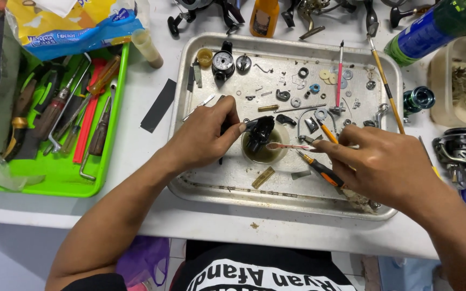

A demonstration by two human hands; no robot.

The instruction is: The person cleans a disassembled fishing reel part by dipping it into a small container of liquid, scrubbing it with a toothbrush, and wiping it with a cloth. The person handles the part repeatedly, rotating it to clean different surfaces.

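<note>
- Left hand is pinching a small black part between thumb and fingers, holding it just over a small round cup of murky liquid.
- Right hand is closing its fingers on a thin brush; the brush tip is touching the black part.
- Cup is sitting near the middle of a metal tray on the white worktop.
- An orange-handled screwdriver is lying in the tray, just under the right hand.
- A green tool tray is lying left of the metal tray.
</note>
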